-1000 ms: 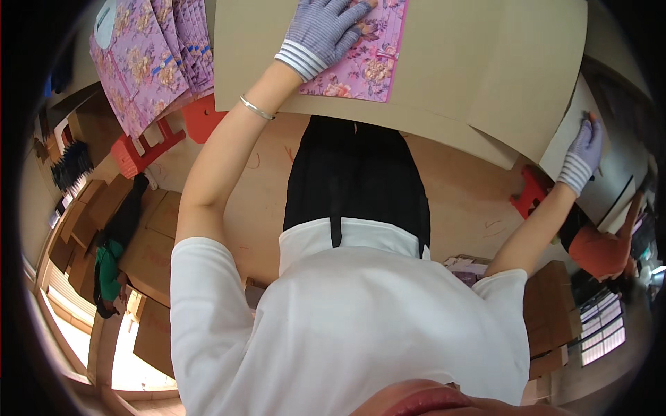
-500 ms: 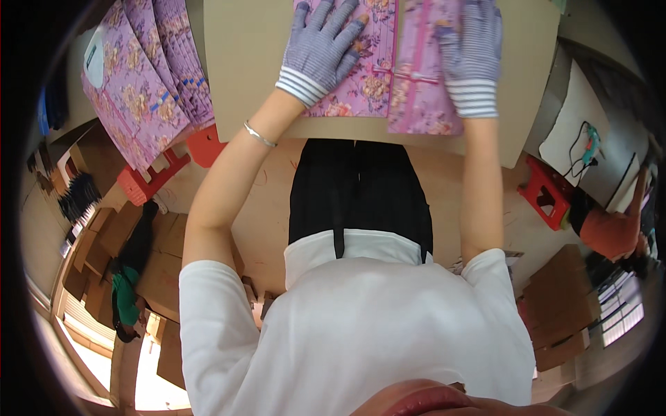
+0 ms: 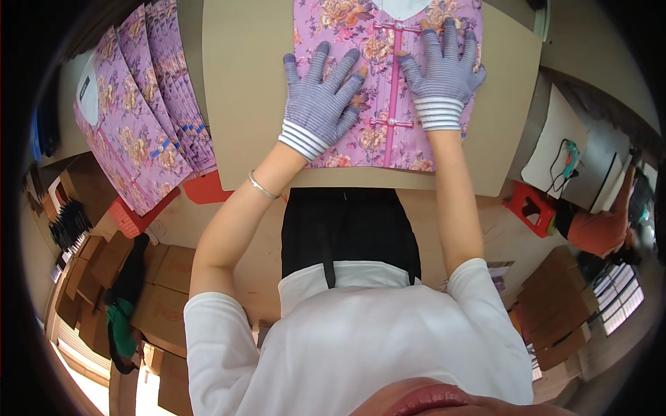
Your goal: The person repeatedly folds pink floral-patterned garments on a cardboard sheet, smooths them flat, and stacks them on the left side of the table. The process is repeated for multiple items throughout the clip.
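A purple floral blouse (image 3: 377,90) with a pink front placket and pink knotted fastenings lies flat before me, part of its white neck showing at the top edge. On its left half rests my left hand (image 3: 320,104), palm down with fingers spread. My right hand (image 3: 444,80) lies spread on the right half, its thumb close to the placket. Both hands wear grey-purple striped knit gloves with white-banded cuffs, and neither grips anything. Under the blouse is a tan board-like tabletop (image 3: 243,97).
Several similar folded blouses (image 3: 125,118) lie overlapping at the left, above red stools (image 3: 142,215). Another red stool (image 3: 531,208) stands at right, near a teal corded tool (image 3: 571,159) on a pale board. Two other people are near the sides. Cardboard boxes (image 3: 166,305) are stacked behind.
The right front of the blouse, earlier folded narrower with my right hand at its outer edge, now lies flat against the left half. My right hand has moved inward. The view has shifted.
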Demonstrator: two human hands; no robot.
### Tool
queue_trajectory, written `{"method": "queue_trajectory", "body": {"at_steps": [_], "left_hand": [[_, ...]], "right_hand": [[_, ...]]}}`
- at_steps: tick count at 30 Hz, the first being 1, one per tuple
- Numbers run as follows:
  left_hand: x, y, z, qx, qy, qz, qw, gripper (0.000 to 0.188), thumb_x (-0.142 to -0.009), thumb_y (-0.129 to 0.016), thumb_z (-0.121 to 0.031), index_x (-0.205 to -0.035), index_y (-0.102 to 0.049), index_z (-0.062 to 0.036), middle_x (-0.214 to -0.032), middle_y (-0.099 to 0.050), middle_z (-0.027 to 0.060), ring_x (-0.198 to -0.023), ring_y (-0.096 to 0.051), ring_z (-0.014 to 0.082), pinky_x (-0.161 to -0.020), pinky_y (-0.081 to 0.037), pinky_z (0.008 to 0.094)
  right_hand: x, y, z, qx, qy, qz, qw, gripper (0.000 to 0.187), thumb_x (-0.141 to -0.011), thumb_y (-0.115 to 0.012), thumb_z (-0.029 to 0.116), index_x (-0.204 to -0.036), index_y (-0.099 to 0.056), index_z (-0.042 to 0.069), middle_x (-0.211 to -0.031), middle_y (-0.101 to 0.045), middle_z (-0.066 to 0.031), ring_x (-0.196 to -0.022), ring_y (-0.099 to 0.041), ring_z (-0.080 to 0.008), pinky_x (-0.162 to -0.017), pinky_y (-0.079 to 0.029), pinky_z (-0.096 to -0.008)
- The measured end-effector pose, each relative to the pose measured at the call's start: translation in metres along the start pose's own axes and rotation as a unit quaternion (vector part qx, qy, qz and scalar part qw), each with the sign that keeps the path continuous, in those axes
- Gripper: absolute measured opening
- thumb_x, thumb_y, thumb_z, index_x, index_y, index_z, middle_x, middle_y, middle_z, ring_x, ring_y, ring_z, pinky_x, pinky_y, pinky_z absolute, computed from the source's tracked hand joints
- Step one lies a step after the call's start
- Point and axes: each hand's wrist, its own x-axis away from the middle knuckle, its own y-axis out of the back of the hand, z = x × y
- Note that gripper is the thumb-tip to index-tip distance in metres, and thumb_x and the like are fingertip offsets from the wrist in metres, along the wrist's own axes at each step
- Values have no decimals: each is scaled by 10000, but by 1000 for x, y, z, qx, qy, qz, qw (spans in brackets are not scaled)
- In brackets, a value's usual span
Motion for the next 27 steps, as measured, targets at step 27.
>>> {"method": "queue_trajectory", "body": {"at_steps": [27], "left_hand": [[-68,-12,6,-29,30,-10,999,494,-879,-587,-415,-1335,-577,-228,-1529,-391,24,-1407,-304,419,-1010,-146,809]], "right_hand": [[0,-6,5,-45,-17,-3,999,606,-780,-680,544,-1315,-595,272,-1468,-464,-37,-1395,-315,-316,-969,-241,-745]]}}
